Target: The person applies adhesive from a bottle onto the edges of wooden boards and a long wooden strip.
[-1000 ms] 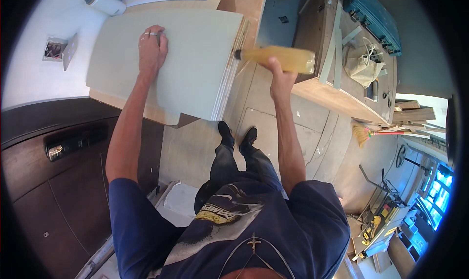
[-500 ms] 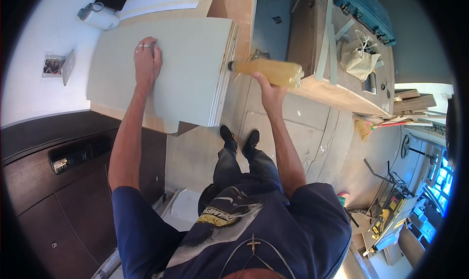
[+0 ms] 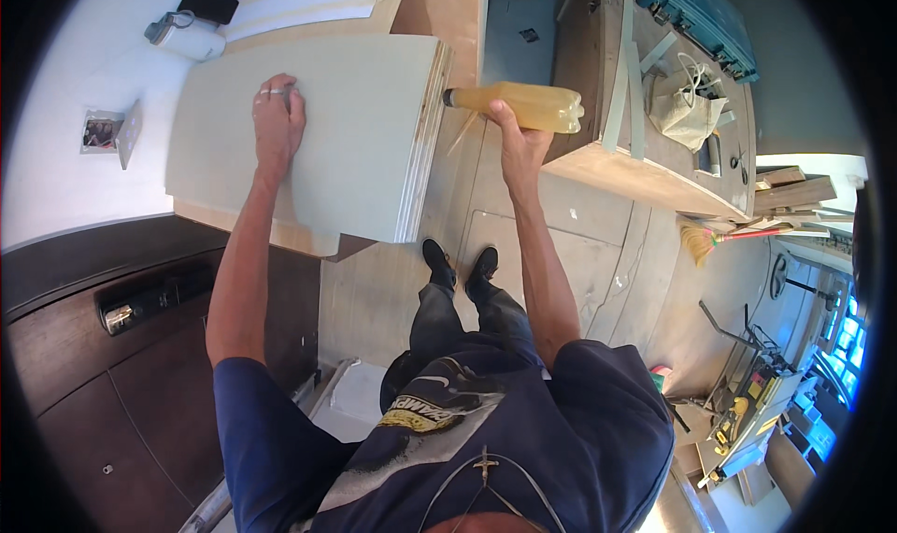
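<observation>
On the upper surface of a pale grey board stack [image 3: 355,159], the left hand [image 3: 277,129] rests with its fingers curled. A ring is fitted on one finger. A small grey patch shows beside the thumb; whether the hand grips anything there cannot be determined from this view.

To the right of the stack, the right hand [image 3: 520,143] is closed around a clear plastic bottle [image 3: 537,103] containing yellowish liquid. The bottle is held sideways above the floor [image 3: 533,243], between the stack and a wooden cabinet [image 3: 645,176]. Its dark cap [image 3: 449,97] points left, toward the layered edge of the stack (the two are close together; contact cannot be confirmed). The thumb lies across the near side of the bottle.

Beyond the far edge of the stack, at the left, a white flask [image 3: 192,41] with a looped handle is located just beside a black flat device [image 3: 211,5]. A long white strip [image 3: 304,6] extends to the right of them.

The top of the cabinet carries a cream bag [image 3: 682,117] with raised handles, several narrow pale strips [image 3: 622,85] and, at the far end, a teal case [image 3: 703,28]. A broom [image 3: 699,243] with a red handle is positioned near the cabinet's right end, below a pile of timber offcuts [image 3: 792,192].
</observation>
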The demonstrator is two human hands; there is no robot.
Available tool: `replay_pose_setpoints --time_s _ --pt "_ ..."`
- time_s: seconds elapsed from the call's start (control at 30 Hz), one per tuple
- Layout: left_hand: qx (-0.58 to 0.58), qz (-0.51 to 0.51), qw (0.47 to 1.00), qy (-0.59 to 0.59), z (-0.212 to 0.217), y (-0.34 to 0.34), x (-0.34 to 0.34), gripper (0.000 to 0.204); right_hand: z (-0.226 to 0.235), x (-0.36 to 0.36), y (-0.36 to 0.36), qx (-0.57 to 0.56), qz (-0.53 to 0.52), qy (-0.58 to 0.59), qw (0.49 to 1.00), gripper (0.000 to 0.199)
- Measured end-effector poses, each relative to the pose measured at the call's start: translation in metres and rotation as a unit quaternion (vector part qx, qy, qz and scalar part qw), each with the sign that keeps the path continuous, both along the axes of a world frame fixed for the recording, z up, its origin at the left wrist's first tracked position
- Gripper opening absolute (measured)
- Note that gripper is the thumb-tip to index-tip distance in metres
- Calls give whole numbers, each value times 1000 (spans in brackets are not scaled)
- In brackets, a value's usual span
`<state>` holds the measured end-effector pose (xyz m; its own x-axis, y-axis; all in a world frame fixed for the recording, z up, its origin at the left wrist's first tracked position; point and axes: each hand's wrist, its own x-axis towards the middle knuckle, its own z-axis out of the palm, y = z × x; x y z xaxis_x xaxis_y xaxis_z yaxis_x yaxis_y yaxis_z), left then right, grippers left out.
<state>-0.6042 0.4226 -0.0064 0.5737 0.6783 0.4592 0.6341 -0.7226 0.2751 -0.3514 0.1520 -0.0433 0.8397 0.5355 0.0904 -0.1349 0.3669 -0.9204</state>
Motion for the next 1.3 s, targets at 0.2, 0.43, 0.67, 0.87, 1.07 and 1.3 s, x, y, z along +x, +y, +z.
replay_pose_setpoints --time_s 0.2,0.43,0.67,0.87,1.07,1.3 --pt "6 -14 1000 -8 2 -3 -1 23 -17 1 -29 -24 75 102 992 30" --pt "6 -3 1000 -9 2 -3 -2 22 -9 17 -47 58 120 214 968 35" --pt "24 3 1000 0 -4 5 -10 23 24 20 -30 16 164 119 979 32" --pt "43 4 999 -8 -7 2 -9 23 22 14 -23 50 115 119 985 25" --pt "61 0 998 -24 -10 3 -17 24 22 -10 -22 42 100 114 988 26" --pt "61 9 998 -10 -15 9 -14 26 19 -34 -22 44 73 80 993 31"
